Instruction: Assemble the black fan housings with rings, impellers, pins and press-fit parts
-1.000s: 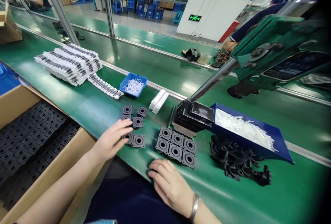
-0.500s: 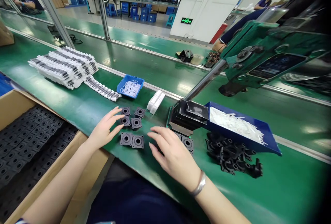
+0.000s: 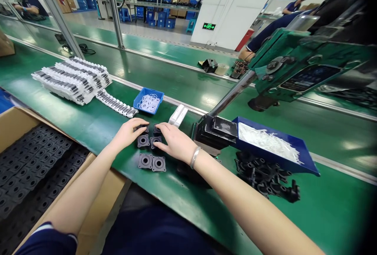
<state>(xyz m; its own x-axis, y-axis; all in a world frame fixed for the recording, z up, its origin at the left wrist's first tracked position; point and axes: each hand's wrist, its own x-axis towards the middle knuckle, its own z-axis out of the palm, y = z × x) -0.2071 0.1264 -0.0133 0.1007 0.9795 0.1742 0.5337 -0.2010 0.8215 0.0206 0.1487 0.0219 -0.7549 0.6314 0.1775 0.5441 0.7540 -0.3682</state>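
Observation:
Several black square flanges with round centre holes lie in three rows of two on the green bench. My left hand (image 3: 129, 132) is at the far left flange (image 3: 144, 129), with its fingers curved over the far side and its thumb on the near side. My right hand (image 3: 173, 139) reaches over the far right flange (image 3: 157, 131), fingertips at it. Its thumb is spread apart, over the middle right flange (image 3: 155, 142). The middle left flange (image 3: 143, 141) and the nearest pair, with a near right flange (image 3: 159, 164), lie untouched.
A green press (image 3: 294, 66) stands at right, beside a blue bin of white strips (image 3: 272, 145) and a pile of black parts (image 3: 265, 176). A blue tray of white rings (image 3: 149, 101) and stacked white-and-grey strips (image 3: 73, 78) lie beyond. A carton of flanges (image 3: 32, 164) is at left.
My right hand has moved left and away from me, from beside the press to the far right flange. My left hand has come right and closed about the far left flange.

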